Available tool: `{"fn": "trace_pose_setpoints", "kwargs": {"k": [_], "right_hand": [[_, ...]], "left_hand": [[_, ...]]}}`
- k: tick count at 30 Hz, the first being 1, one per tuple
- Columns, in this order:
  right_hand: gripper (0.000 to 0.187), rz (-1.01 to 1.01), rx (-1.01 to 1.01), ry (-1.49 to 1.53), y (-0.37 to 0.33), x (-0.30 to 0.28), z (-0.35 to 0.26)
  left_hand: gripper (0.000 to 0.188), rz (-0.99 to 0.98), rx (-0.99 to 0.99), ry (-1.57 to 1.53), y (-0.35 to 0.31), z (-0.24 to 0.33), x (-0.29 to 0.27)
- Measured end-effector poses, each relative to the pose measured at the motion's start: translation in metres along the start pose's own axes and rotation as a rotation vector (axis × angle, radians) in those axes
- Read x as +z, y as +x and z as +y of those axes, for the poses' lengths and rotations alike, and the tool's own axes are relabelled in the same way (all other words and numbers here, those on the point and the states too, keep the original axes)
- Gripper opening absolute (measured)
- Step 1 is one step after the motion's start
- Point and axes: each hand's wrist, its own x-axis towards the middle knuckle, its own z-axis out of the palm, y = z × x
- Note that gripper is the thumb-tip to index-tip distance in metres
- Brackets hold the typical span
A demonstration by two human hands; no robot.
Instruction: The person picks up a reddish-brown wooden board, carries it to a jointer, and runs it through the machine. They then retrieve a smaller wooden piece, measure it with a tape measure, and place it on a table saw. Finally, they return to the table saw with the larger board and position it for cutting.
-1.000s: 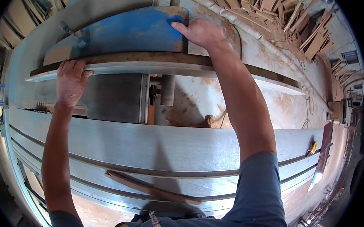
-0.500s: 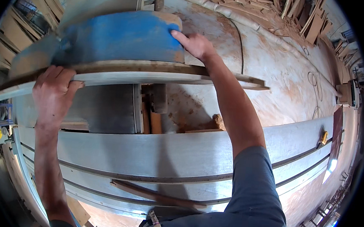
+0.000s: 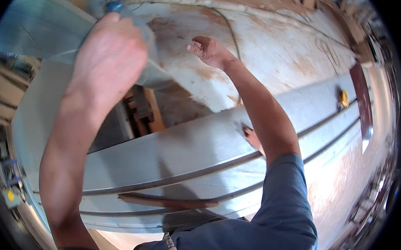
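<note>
A broad, blue-grey, smooth-faced panel (image 3: 28,24) fills the upper left of a workshop, beside a person's raised left hand (image 3: 111,54). The back of that hand faces the camera, knuckles foremost, the forearm rising steeply; its fingers are hidden, so whether they are clamped on anything cannot be told. At its upper edge, apparently touching, sits a rounded blue knob (image 3: 114,6) on a slim metal rod, with blur around it. Below and to the right, a brown length of wood (image 3: 153,110) shows in an uncovered gap behind a long, grey, slotted metal table (image 3: 199,149). A dark brown, narrow wooden strip (image 3: 169,202) lies loose along the slots. The work looks to be under way, mid-handling; what is finished and what is left cannot be settled from this view. At centre, the right hand (image 3: 210,51) reaches forward above a dust-stained pale floor (image 3: 275,56), empty, fingers loosely bent and apart, wrist extended from a slanting forearm. Farther right, a yellow-and-black tool (image 3: 342,98) rests on the table near a dark red, glossy strip (image 3: 361,101).
</note>
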Motion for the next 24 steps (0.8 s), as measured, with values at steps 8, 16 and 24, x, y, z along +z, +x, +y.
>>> {"fn": "trace_pose_setpoints", "kwargs": {"k": [8, 16, 24], "right_hand": [[0.042, 0.363, 0.151, -0.15, -0.27, -0.172, 0.002], [0.044, 0.396, 0.466, -0.186, -0.501, -0.101, 0.006], [0.035, 0.433, 0.42, -0.428, -0.519, -0.067, 0.0]], "left_hand": [[0.01, -0.167, 0.127, 0.197, 0.058, 0.044, -0.001], [0.014, -0.302, 0.181, 0.236, 0.092, 0.072, 0.026], [0.039, 0.108, 0.282, -0.259, 0.032, 0.119, -0.043]]}}
